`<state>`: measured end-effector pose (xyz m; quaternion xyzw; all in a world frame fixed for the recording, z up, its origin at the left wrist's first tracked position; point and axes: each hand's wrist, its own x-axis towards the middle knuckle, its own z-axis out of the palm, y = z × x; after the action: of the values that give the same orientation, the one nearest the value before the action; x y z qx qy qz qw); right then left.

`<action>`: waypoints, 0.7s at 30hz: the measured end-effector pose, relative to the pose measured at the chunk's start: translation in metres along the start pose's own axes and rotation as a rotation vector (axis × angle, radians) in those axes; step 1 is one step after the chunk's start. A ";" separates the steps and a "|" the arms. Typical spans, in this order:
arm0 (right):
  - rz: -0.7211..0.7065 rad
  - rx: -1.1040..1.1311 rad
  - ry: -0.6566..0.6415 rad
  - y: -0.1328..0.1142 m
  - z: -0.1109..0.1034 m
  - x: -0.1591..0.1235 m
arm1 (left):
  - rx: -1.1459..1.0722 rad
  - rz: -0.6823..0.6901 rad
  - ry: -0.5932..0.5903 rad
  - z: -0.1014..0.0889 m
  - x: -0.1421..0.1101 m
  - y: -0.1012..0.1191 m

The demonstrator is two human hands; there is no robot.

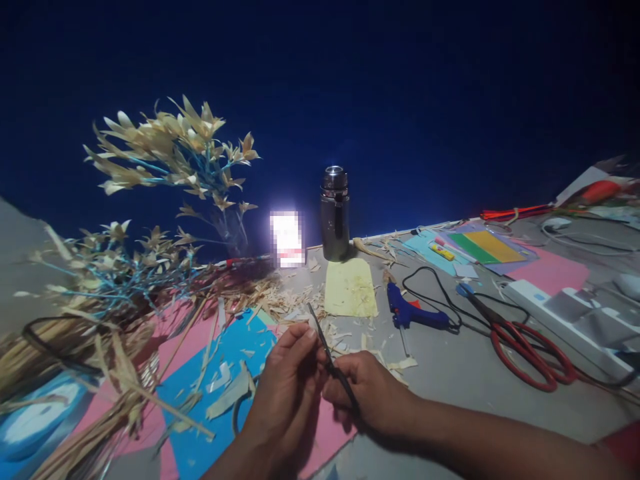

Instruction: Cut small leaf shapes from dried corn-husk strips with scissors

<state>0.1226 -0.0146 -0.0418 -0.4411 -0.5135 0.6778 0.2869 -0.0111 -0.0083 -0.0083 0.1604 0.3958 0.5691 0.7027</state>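
Note:
My right hand (377,390) is wrapped round a small pair of dark scissors (346,385), whose blades point up and away from me. Beside it, my left hand (290,377) has thumb and fingers pinched together right at the blades. What those fingers hold is too small and hidden to make out. Below both hands lie pink paper (333,433) and a blue sheet (193,407) strewn with dry husk scraps (230,395). Pale shavings (265,293) are scattered just beyond the fingertips.
A dark thermos (335,223) stands behind yellow paper (350,290). To the right lie a blue glue gun (415,315), large red-handled scissors (533,360) and a white power strip (565,327). Husk flowers on blue stems (165,173) rise at left, above dried husk bundles (35,357).

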 end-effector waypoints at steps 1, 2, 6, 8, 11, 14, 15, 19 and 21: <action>0.002 0.015 0.000 0.001 0.000 0.000 | -0.005 0.002 0.002 0.000 0.000 0.000; 0.001 0.031 -0.002 0.002 0.000 0.001 | -0.009 0.003 0.002 0.000 0.000 0.000; -0.050 0.071 -0.042 0.001 -0.001 -0.001 | -0.019 0.002 -0.014 -0.001 0.001 0.000; -0.079 0.073 -0.055 0.001 -0.002 -0.002 | -0.012 0.007 -0.009 -0.001 0.001 0.000; -0.098 0.064 -0.062 0.003 -0.003 -0.002 | 0.014 0.015 -0.014 -0.002 0.001 -0.001; -0.079 0.082 -0.062 0.011 -0.003 0.001 | 0.042 0.014 -0.032 -0.004 0.001 -0.002; -0.069 0.087 -0.057 0.013 -0.003 0.002 | 0.050 0.012 -0.038 -0.004 0.001 -0.002; -0.039 0.073 -0.025 0.016 -0.002 0.004 | 0.066 0.012 -0.046 -0.004 0.001 -0.001; -0.027 0.083 -0.019 0.012 -0.002 0.003 | 0.061 0.011 -0.036 -0.004 0.001 0.000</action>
<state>0.1233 -0.0151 -0.0547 -0.4153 -0.4938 0.6988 0.3090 -0.0138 -0.0085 -0.0110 0.1939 0.3995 0.5576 0.7013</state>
